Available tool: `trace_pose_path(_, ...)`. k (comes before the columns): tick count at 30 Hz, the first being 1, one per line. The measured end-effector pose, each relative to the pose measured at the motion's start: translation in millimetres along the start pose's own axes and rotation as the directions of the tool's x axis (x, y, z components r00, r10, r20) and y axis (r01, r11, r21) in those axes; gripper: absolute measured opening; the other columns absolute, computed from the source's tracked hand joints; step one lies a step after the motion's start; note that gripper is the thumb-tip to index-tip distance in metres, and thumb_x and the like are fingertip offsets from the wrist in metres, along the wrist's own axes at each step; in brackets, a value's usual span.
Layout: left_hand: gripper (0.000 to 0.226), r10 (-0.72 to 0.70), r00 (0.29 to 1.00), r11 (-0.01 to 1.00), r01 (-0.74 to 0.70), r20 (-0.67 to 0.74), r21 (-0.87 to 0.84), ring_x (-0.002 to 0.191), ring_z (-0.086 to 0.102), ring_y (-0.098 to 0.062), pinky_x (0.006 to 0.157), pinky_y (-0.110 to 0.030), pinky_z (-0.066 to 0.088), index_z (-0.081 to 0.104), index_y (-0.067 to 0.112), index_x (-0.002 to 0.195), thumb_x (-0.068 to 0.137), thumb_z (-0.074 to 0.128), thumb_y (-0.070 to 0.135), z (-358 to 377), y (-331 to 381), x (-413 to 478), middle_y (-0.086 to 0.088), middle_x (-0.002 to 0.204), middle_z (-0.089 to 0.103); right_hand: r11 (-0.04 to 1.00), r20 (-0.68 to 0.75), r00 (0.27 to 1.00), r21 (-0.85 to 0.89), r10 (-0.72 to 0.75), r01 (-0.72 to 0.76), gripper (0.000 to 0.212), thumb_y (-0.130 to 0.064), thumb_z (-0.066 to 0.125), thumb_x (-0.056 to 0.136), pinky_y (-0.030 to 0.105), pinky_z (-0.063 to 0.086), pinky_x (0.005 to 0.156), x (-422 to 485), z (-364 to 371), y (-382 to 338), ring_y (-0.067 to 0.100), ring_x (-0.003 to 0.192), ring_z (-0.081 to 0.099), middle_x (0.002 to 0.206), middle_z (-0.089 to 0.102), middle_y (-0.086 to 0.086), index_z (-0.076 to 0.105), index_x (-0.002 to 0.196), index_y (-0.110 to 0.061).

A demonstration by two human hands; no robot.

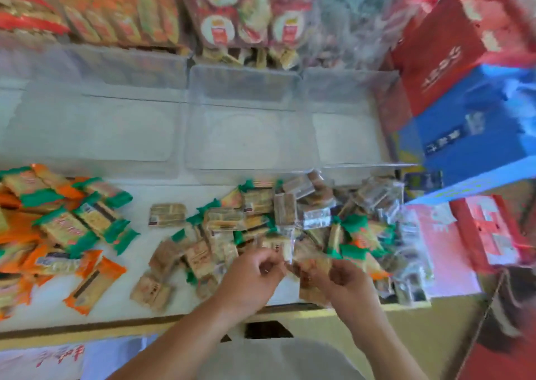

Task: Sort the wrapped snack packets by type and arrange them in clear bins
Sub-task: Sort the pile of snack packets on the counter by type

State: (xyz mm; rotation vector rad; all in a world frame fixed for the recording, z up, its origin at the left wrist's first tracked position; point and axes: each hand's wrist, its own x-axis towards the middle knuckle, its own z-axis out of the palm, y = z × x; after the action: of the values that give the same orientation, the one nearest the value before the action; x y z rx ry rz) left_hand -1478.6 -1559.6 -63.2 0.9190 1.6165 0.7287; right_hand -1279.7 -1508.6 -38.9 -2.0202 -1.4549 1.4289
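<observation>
White tabletop (162, 199), edge to edge w/ snack packets; frame is blurry, esp. at the sides.

Hands: both low centre, close together, not touching as far as I can tell. Left hand (252, 275) has fingers curled in, thumb and fingertips pinching a small packet (280, 246) in clear wrap, held just above the heap. Right hand (345, 281) also curled, fingers round a tan packet (311, 268); blur hides the exact grip. Both forearms come up from the bottom edge.

Task stuff: mixed heap (261, 211) of brown, green-ended and clear-wrapped packets right under and beyond the hands. Orange and green packets (72, 220) piled apart at left. Lone packet (167, 215) lies between the 2 piles. Clear-wrapped ones (377, 199) bunch at the heap's right side.

Behind the heap, a row of clear bins: left bin (95, 159), middle bin (246, 83), right bin (348, 89), side by side, walls touching or nearly so. Heap's far edge lies against the middle and right bins' front walls.

Further back: stocked bins w/ orange packs (121, 19) and round packs (220, 28). Right side: red box (441, 45) above a blue box (470, 124), pink sheet (443, 249) below them, beside the heap.
</observation>
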Motion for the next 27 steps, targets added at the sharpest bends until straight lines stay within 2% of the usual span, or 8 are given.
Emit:
trace_pose_path(2,0.006,-0.033,0.999,0.998,0.033,0.013,0.051,0.091,0.067,-0.006,0.085,-0.027,0.055,0.074,0.032,0.099,0.096,0.07,0.034,20,4,5,0.011,0.097,0.072,0.999,-0.065,0.998,-0.046,0.018,-0.021,0.037,-0.044,0.084,0.08,0.036,0.034,0.058,11,-36,24,0.016,0.057,0.047,0.057,0.053,-0.005,0.063,0.074,-0.014)
trace_pose_path(4,0.006,-0.071,0.997,0.994,0.07,0.01,0.084,0.092,0.066,-0.006,0.087,-0.028,0.055,0.073,0.032,0.1,0.096,0.069,0.034,36,8,9,0.01,0.099,0.071,0.999,-0.145,0.989,0.006,0.034,-0.033,0.028,-0.043,0.086,0.079,0.042,0.051,0.067,24,-68,37,0.023,0.071,0.067,0.07,0.07,0.0,0.072,0.086,-0.019)
trace_pose_path(7,0.011,-0.1,0.995,0.994,0.101,-0.012,0.045,0.093,0.065,0.002,0.082,-0.017,0.051,0.072,0.036,0.093,0.097,0.068,0.026,53,16,16,0.02,0.093,0.072,0.996,-0.195,0.981,0.092,-0.002,0.02,0.025,-0.037,0.086,0.08,0.05,0.057,0.078,52,-101,33,0.026,0.083,0.073,0.082,0.075,0.0,0.071,0.097,-0.026)
trace_pose_path(12,0.01,-0.123,0.991,0.991,0.126,-0.059,0.036,0.092,0.066,0.004,0.088,-0.024,0.055,0.074,0.032,0.091,0.096,0.068,0.027,68,27,27,0.022,0.096,0.073,0.988,-0.062,0.998,0.155,-0.011,0.02,0.026,-0.028,0.087,0.08,0.046,0.06,0.071,83,-119,16,0.021,0.074,0.075,0.079,0.075,0.002,0.07,0.097,-0.019)
trace_pose_path(19,0.007,-0.065,0.997,0.996,0.067,-0.042,0.052,0.086,0.068,0.0,0.085,-0.031,0.057,0.071,0.034,0.103,0.098,0.067,0.031,94,45,37,0.015,0.097,0.073,0.989,0.058,0.998,0.147,-0.02,0.011,0.034,-0.042,0.088,0.077,0.051,0.059,0.076,67,-94,22,0.026,0.079,0.073,0.08,0.073,0.004,0.072,0.1,-0.023)
trace_pose_path(21,0.011,-0.035,0.999,0.999,0.035,-0.004,0.04,0.087,0.066,0.005,0.079,-0.019,0.055,0.07,0.031,0.109,0.099,0.066,0.032,105,50,40,0.014,0.1,0.072,0.981,-0.002,0.999,0.185,-0.052,0.051,0.032,-0.039,0.087,0.079,0.048,0.062,0.072,67,-99,14,0.026,0.08,0.074,0.083,0.075,0.005,0.072,0.101,-0.021)
trace_pose_path(23,0.014,-0.042,0.999,0.999,0.042,0.008,0.029,0.09,0.06,0.018,0.075,-0.004,0.047,0.07,0.029,0.112,0.1,0.065,0.031,111,50,44,0.02,0.105,0.067,0.977,-0.143,0.986,0.184,-0.081,0.107,0.027,-0.036,0.085,0.081,0.034,0.059,0.064,75,-118,-6,0.018,0.077,0.074,0.083,0.075,0.0,0.07,0.1,-0.023)
trace_pose_path(27,0.022,-0.101,0.995,0.993,0.101,-0.008,0.065,0.105,0.054,0.013,0.097,-0.021,0.048,0.069,0.029,0.121,0.101,0.062,0.034,111,47,53,0.015,0.122,0.067,0.984,-0.276,0.951,0.072,-0.138,0.164,0.037,-0.051,0.082,0.08,0.038,0.056,0.077,126,-148,-43,0.018,0.085,0.069,0.092,0.071,-0.005,0.063,0.104,-0.03)
